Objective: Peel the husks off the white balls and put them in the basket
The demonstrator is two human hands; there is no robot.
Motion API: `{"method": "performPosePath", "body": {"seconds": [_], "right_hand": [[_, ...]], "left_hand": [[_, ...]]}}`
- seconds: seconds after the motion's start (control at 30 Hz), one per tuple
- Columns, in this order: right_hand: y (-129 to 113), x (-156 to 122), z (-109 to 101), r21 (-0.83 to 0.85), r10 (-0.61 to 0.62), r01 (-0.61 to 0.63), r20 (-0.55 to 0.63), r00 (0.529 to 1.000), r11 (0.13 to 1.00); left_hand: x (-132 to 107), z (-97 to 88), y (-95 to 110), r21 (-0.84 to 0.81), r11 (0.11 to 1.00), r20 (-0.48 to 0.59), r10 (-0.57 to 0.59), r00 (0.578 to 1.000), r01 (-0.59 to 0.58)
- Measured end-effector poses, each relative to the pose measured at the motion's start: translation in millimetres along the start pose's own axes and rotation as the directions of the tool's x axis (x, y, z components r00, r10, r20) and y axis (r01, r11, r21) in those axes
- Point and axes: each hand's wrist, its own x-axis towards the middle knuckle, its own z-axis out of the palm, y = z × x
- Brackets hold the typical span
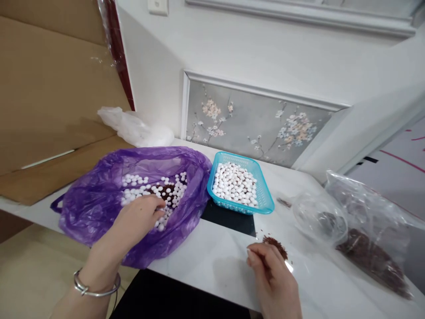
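My left hand [137,219], a silver bracelet on its wrist, reaches into an open purple plastic bag [96,199] and rests on white round beads [166,188] mixed with brown bits. Its fingers curl into the beads; what they hold is hidden. A turquoise basket [265,201] to the right of the bag is full of white beads. My right hand [274,274] lies on the white table, fingers curled together, next to a small pile of brown bits [275,243].
A clear plastic bag [368,221] with brown bits lies at the right. A crumpled white bag [133,128] sits behind the purple one, by brown cardboard [49,110]. A dark tile [232,221] lies under the basket's front. The white table [212,261] has its edge near me.
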Motion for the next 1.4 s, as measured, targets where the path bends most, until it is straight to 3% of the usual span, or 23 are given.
{"method": "performPosePath", "body": {"seconds": [0.1, 0.23, 0.33, 0.37, 0.43, 0.53, 0.6, 0.7, 0.83, 1.0, 1.4], "right_hand": [[-6, -1, 5, 0.094, -0.022, 0.016, 0.061, 0.998, 0.995], [-12, -5, 9, 0.199, 0.142, -0.162, 0.111, 0.984, 0.967], [-17, -6, 11, 0.26, 0.18, -0.208, 0.129, 0.975, 0.943], [-19, -6, 11, 0.289, 0.18, -0.216, 0.144, 0.973, 0.933], [-25, -5, 11, 0.355, 0.204, -0.264, 0.197, 0.959, 0.897], [-35, -3, 11, 0.452, 0.253, -0.358, 0.276, 0.927, 0.817], [-41, -2, 11, 0.503, 0.253, -0.379, 0.302, 0.919, 0.777], [-50, 0, 10, 0.556, 0.229, -0.368, 0.305, 0.924, 0.745], [-58, 0, 9, 0.629, 0.199, -0.355, 0.306, 0.931, 0.691], [-61, -1, 9, 0.684, 0.152, -0.318, 0.293, 0.944, 0.657], [-71, -2, 11, 0.632, 0.147, -0.301, 0.285, 0.947, 0.714]], "left_hand": [[2, 8.2, -1, 0.004, 1.0, -0.001, 0.01, 1.0, -0.01], [4, 6.3, 2, -0.035, 0.999, -0.035, 0.01, 0.999, -0.011], [-3, -1.8, 15, -0.349, 0.937, -0.137, -0.038, 0.99, -0.013], [-7, -4.1, 22, -0.525, 0.851, -0.129, -0.076, 0.989, -0.004], [-16, -6.1, 38, -0.838, 0.541, 0.004, -0.119, 0.993, 0.068], [-29, -1.0, 60, -0.969, 0.04, 0.241, -0.033, 0.97, 0.242], [-35, 6.4, 71, -0.935, -0.142, 0.322, 0.042, 0.946, 0.324], [-39, 17.7, 82, -0.861, -0.27, 0.409, 0.135, 0.903, 0.43], [-41, 26.2, 92, -0.789, -0.349, 0.459, 0.211, 0.863, 0.505], [-43, 30.9, 100, -0.824, -0.311, 0.427, 0.211, 0.879, 0.474], [-47, 44.2, 99, -0.855, -0.277, 0.399, 0.187, 0.898, 0.438]]}}
